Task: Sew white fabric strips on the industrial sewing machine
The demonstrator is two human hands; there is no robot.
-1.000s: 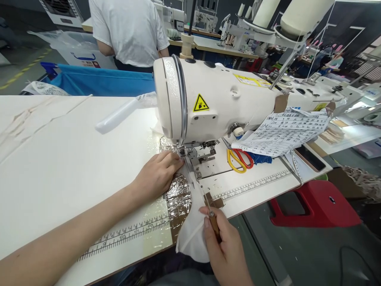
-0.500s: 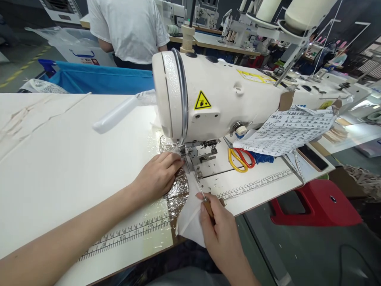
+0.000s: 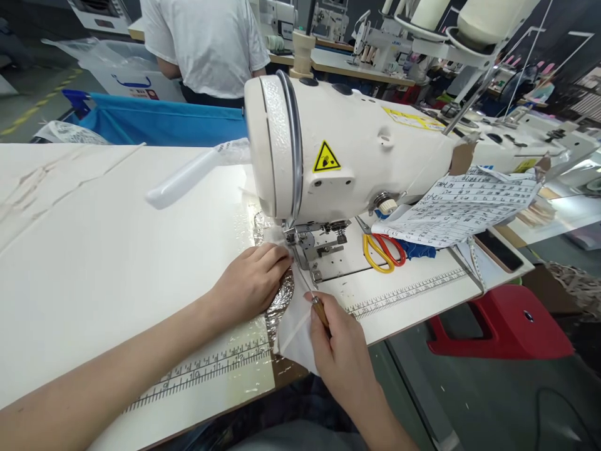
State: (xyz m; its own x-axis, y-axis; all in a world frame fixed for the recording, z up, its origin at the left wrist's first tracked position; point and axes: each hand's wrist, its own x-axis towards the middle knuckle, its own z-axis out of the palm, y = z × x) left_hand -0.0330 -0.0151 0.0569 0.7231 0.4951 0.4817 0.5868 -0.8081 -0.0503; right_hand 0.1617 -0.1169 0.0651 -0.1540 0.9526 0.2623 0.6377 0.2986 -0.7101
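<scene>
A strip of white fabric (image 3: pixel 297 338) runs from the table's front edge up to the presser foot of the sewing machine (image 3: pixel 361 144). My left hand (image 3: pixel 251 280) is closed at the fabric's upper end, its curled fingertips right beside the foot; they partly hide the cloth there. In my right hand (image 3: pixel 340 347) is an awl (image 3: pixel 321 312), gripped by its wooden handle. Its thin metal shaft points up and left over the fabric toward the needle area. The lower part of the fabric lies beside the right thumb and hangs near the edge.
Yellow-and-red-handled scissors (image 3: pixel 382 252) lie right of the foot, below handwritten paper sheets (image 3: pixel 479 203). A phone (image 3: pixel 498 249) rests at the table's right end. Below stands a red stool (image 3: pixel 507 322). Behind the table are a blue cloth bin (image 3: pixel 164 122) and a person in a white shirt (image 3: pixel 206 47).
The fabric has slid a little up toward the presser foot. My right hand has moved slightly up and left with the awl. My left hand stays nearly in place.
</scene>
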